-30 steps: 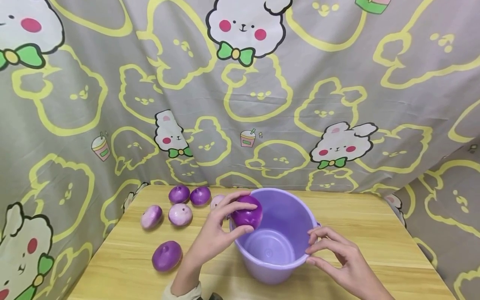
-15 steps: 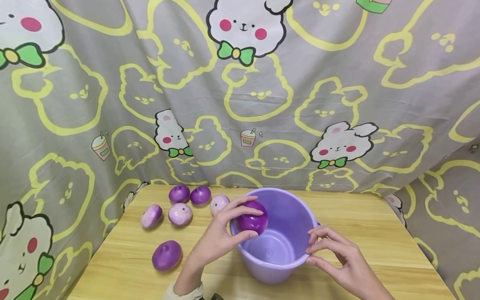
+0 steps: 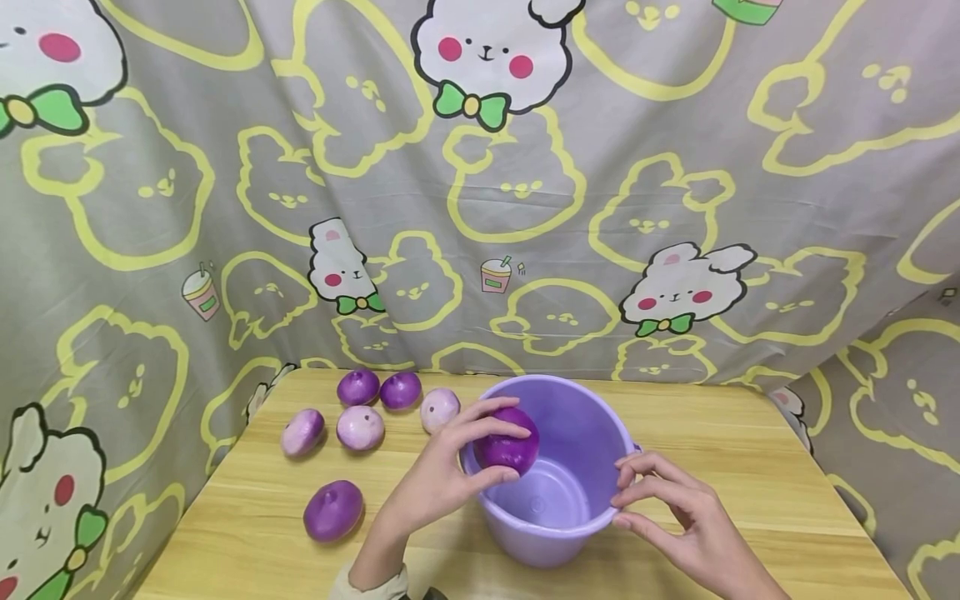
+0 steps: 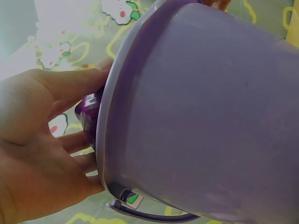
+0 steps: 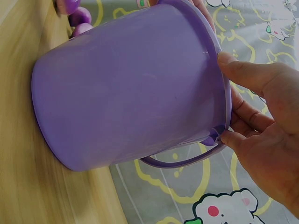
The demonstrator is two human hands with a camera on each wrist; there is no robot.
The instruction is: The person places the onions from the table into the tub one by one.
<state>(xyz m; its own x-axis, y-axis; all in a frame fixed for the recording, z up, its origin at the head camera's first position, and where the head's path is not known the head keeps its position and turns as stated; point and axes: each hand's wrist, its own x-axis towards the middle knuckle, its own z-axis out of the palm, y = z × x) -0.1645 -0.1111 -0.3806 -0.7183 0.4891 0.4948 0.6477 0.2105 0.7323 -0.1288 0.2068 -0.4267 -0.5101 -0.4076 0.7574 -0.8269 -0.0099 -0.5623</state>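
Note:
A purple onion [image 3: 510,446] is held between the thumb and fingers of my left hand [image 3: 438,475], over the left side of a light purple bucket [image 3: 555,533]. In the left wrist view the bucket wall hides much of the onion [image 4: 90,114]. At the bucket's right rim my right hand [image 3: 678,512] pinches the edge between thumb and fingers. The right wrist view shows that thumb outside the wall, near where the handle [image 5: 187,162] joins. The visible bottom of the bucket is bare.
Several more onions lie left of the bucket on the wooden table [image 3: 720,433]. One dark onion [image 3: 333,511] lies apart, nearer the front; a paler onion [image 3: 439,410] sits close to the bucket. A patterned grey curtain [image 3: 540,200] hangs behind the table.
My left hand has moved slightly right and down with the onion, bringing it further over the bucket's opening. My right hand has stayed at the rim.

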